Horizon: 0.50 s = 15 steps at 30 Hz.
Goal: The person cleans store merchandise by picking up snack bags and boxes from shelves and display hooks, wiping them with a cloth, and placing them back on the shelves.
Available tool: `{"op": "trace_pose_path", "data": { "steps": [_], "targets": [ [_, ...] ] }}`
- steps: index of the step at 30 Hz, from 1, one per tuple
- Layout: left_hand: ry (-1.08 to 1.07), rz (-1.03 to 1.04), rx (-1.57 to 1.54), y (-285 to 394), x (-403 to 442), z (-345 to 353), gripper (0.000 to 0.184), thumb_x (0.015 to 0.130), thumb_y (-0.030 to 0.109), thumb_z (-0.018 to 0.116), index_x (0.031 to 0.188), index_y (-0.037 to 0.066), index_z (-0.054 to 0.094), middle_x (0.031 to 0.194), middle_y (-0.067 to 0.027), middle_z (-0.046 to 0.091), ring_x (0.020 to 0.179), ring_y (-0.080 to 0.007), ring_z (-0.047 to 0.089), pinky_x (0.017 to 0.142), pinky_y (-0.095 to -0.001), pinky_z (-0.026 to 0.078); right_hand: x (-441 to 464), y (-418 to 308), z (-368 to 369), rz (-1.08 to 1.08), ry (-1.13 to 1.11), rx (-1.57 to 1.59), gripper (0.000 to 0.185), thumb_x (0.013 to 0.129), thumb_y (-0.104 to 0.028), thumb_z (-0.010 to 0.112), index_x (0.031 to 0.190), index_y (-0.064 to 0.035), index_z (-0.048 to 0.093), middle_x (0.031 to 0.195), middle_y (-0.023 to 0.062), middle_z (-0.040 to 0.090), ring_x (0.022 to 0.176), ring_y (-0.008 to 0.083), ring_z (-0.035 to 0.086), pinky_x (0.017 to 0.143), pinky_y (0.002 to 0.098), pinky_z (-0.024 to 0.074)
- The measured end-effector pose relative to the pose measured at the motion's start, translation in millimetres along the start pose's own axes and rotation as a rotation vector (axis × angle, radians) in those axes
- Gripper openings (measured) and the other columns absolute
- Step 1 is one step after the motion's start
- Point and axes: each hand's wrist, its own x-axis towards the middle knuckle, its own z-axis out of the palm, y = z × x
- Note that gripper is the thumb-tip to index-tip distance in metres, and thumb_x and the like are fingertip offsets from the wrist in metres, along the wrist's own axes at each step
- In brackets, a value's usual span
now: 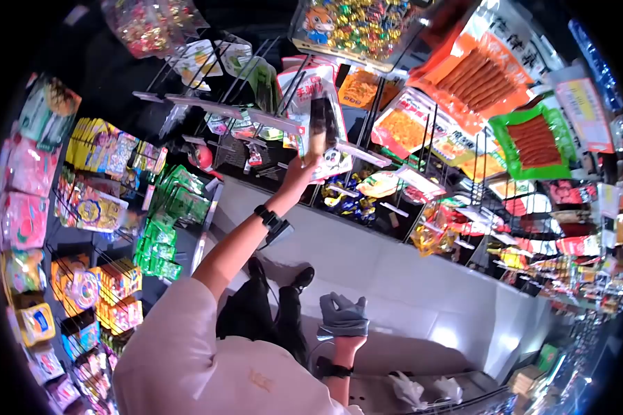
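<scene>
My left hand is bare and stretched up to the hanging rack. Its fingers are closed at the lower edge of a white snack packet with a dark strip, close to a white and red packet behind it. My right hand, in a grey glove, is low in front of my body. Its fingers look curled, and whatever they may hold is hidden. Each wrist wears a black band, and a thin cable loops near the right one.
Hook racks of snacks run along the far side, with a large orange packet and a green packet. Left stand yellow packets and green packets. Below lies a pale tiled floor; a dark cart holds crumpled white items.
</scene>
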Motion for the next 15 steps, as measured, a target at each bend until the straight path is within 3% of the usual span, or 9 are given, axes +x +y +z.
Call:
{"op": "trace_pose_path", "data": {
  "steps": [1, 3, 5, 7, 8, 9, 12, 15],
  "targets": [
    [0.03, -0.016, -0.03, 6.9, -12.4, 5.3, 0.041, 0.091, 0.032, 0.067, 0.113, -0.001, 0.057, 0.095, -0.0078, 0.065, 0.084, -0.0196, 0.068, 0.063, -0.0317, 0.061, 4.8, -8.3, -8.9, -0.197, -0.017, -0.679, 0.019, 0.09, -0.013, 0.05, 0.103, -0.0172, 0.063, 0.087, -0.0006, 0.065, 0.081, 0.0169, 0.063, 0.099, 0.0385, 0.0377],
    [-0.089, -0.128, -0.237, 29.7, -28.6, 11.9, 0.038, 0.091, 0.034, 0.068, 0.112, 0.003, 0.059, 0.094, -0.0048, 0.063, 0.086, -0.0188, 0.067, 0.064, -0.0327, 0.06, 6.9, -28.1, -28.1, -0.2, -0.077, -0.688, 0.017, 0.09, -0.015, 0.051, 0.101, -0.0167, 0.063, 0.091, -0.0004, 0.065, 0.08, 0.0169, 0.063, 0.099, 0.0397, 0.0379],
    [-0.175, -0.236, -0.352, 46.3, -31.2, 17.8, 0.033, 0.089, 0.034, 0.07, 0.111, 0.01, 0.061, 0.1, -0.0032, 0.064, 0.091, -0.0182, 0.065, 0.074, -0.0344, 0.057, 8.6, -53.3, -48.1, -0.205, -0.127, -0.697, 0.015, 0.09, -0.017, 0.051, 0.1, -0.0162, 0.062, 0.095, -0.0002, 0.065, 0.08, 0.017, 0.062, 0.098, 0.041, 0.0381],
    [-0.2, -0.299, -0.427, 61.3, -28.4, 27.5, 0.034, 0.088, 0.034, 0.071, 0.111, 0.01, 0.062, 0.103, -0.0024, 0.064, 0.095, -0.0175, 0.063, 0.077, -0.0345, 0.056, 5.1, -70.5, -67.4, -0.219, -0.157, -0.713, 0.013, 0.09, -0.018, 0.052, 0.098, -0.0158, 0.062, 0.098, 0.0, 0.065, 0.08, 0.017, 0.062, 0.098, 0.042, 0.0382],
    [-0.277, -0.248, -0.45, 66.4, -32.5, 29.8, 0.032, 0.088, 0.032, 0.072, 0.11, 0.012, 0.062, 0.105, -0.0012, 0.063, 0.098, -0.0171, 0.062, 0.079, -0.0348, 0.056, 2.3, -76.5, -76.8, -0.231, -0.162, -0.725, 0.013, 0.09, -0.019, 0.052, 0.098, -0.0156, 0.062, 0.099, 0.0, 0.065, 0.079, 0.017, 0.062, 0.098, 0.0423, 0.0383],
    [-0.322, -0.218, -0.478, 68.0, -34.6, 30.9, 0.027, 0.088, 0.026, 0.072, 0.109, 0.013, 0.062, 0.105, -0.0002, 0.063, 0.101, -0.0172, 0.062, 0.084, -0.0355, 0.056, -3.3, -76.2, -88.5, -0.32, -0.085, -0.749, 0.01, 0.086, -0.018, 0.055, 0.094, -0.0173, 0.061, 0.094, -0.0003, 0.062, 0.078, 0.0177, 0.061, 0.09, 0.0415, 0.0395],
    [-0.285, -0.172, -0.479, 78.3, -48.1, 42.1, 0.023, 0.09, 0.023, 0.068, 0.109, 0.011, 0.062, 0.113, -0.0011, 0.063, 0.111, -0.0154, 0.058, 0.094, -0.0425, 0.053, -2.7, -62.3, -95.7, -0.539, 0.086, -0.767, 0.012, 0.076, -0.017, 0.063, 0.087, -0.0208, 0.059, 0.084, -0.0008, 0.056, 0.076, 0.0192, 0.059, 0.074, 0.0401, 0.0419],
    [-0.303, -0.082, -0.454, 66.9, -50.2, 34.9, 0.023, 0.089, 0.023, 0.07, 0.107, 0.011, 0.062, 0.109, 0.0001, 0.062, 0.107, -0.0143, 0.058, 0.095, -0.0427, 0.053, -17.9, -20.3, -105.5, -0.554, 0.214, -0.628, 0.012, 0.076, -0.018, 0.065, 0.086, -0.0208, 0.061, 0.086, -0.001, 0.061, 0.076, 0.0192, 0.062, 0.079, 0.0442, 0.0433]
  ]
}}
